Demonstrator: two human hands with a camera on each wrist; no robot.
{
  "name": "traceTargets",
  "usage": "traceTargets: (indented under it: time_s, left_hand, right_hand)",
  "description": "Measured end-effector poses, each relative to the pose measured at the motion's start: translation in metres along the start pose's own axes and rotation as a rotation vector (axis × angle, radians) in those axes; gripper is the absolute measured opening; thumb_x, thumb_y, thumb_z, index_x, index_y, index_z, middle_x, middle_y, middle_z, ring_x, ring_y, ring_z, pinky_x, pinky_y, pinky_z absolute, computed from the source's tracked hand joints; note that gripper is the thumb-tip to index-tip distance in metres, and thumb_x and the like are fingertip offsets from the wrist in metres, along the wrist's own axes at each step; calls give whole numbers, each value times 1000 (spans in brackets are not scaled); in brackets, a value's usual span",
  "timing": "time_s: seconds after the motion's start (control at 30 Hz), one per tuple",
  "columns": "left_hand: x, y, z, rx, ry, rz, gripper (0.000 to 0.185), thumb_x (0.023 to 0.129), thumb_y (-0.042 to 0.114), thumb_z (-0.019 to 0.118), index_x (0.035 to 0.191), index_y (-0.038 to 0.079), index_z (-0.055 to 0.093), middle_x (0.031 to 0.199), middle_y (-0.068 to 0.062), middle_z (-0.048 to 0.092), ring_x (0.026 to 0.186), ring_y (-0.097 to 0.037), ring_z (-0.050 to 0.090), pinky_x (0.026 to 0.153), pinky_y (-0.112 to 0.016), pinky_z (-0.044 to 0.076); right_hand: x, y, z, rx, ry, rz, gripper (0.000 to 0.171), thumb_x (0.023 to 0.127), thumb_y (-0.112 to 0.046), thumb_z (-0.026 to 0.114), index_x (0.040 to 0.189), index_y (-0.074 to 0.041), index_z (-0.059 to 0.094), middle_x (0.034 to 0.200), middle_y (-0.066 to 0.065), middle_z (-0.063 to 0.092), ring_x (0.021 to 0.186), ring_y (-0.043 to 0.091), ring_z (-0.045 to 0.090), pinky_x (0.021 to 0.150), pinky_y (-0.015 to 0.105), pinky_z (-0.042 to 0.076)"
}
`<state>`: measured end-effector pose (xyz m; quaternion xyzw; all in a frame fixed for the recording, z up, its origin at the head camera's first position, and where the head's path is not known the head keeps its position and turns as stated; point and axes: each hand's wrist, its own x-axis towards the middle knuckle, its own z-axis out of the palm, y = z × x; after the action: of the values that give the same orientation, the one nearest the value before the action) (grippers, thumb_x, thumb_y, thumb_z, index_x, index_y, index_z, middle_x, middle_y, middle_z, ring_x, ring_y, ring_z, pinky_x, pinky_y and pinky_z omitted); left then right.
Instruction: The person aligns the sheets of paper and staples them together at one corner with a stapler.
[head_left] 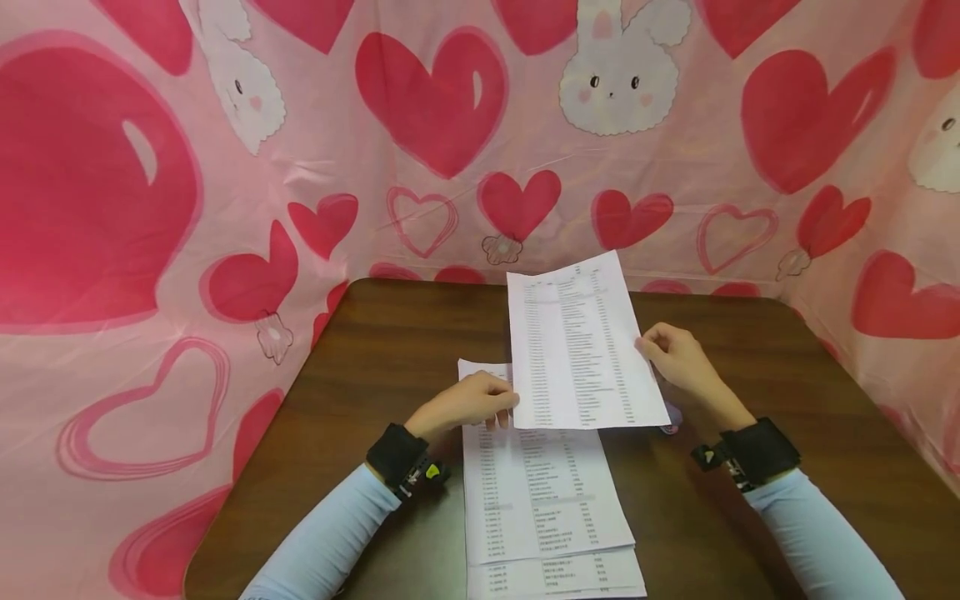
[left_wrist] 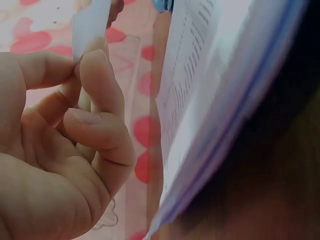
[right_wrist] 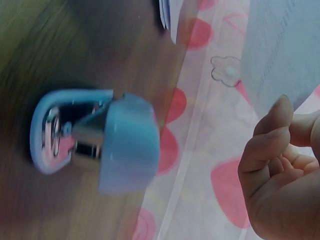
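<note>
a single printed sheet (head_left: 577, 346) is held up above the dark wooden surface (head_left: 360, 367), tilted away from the person, over the upper end of a stack of printed pages (head_left: 540, 500) that lies flat near the front edge. the sheet's left lower edge is pinched by the left hand (head_left: 468, 404); in the left wrist view its thumb and forefinger are seen pressed together on a paper edge (left_wrist: 90, 25), the other fingers curled. the sheet's right edge is pinched by the right hand (head_left: 678, 358), fingers curled, thumb against forefinger in the right wrist view. a small blue stapler (right_wrist: 92, 137) lies on the surface just below the right hand, mostly hidden behind the sheet's lower right corner in the head view. a pink cloth (head_left: 150, 250) printed with hearts and rabbits is hung behind and beside the surface.
</note>
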<state>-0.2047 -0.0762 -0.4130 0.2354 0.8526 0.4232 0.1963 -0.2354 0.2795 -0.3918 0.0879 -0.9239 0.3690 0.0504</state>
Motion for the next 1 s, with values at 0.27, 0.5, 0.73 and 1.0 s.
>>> traceTargets:
  time_s: [0.27, 0.5, 0.73, 1.0]
  left_hand:
    - [-14, -10, -12, -61, -37, 11, 26, 98, 28, 55, 81, 19, 74, 73, -10, 67, 61, -30, 57, 50, -24, 41]
    - [-23, -15, -18, -64, -133, 69, 22, 97, 30, 60, 84, 21, 74, 76, -14, 67, 59, -25, 53, 48, -23, 36]
    - [-28, -21, -20, -70, -176, 90, 25, 98, 27, 59, 81, 17, 74, 74, -16, 67, 64, -40, 53, 50, -23, 36]
    - [-34, -25, -23, -85, -183, 85, 27, 98, 25, 59, 80, 10, 74, 73, -22, 66, 57, -29, 54, 49, -23, 36]
  right_hand:
    - [-1, -7, 17, 186, -77, 79, 28, 100, -27, 56, 101, 1, 55, 75, 13, 58, 55, 20, 54, 43, 30, 44]
    - [-3, -10, 28, 170, -74, 60, 26, 100, -25, 56, 101, 1, 55, 74, 11, 60, 53, 18, 57, 45, 32, 50]
    - [-4, -12, 38, 139, -68, 30, 22, 100, -22, 56, 99, 0, 56, 70, 8, 58, 46, 16, 50, 40, 27, 42]
    - [-3, -13, 46, 133, -73, 22, 19, 99, -21, 55, 98, -3, 56, 68, 8, 58, 44, 17, 49, 40, 28, 43]
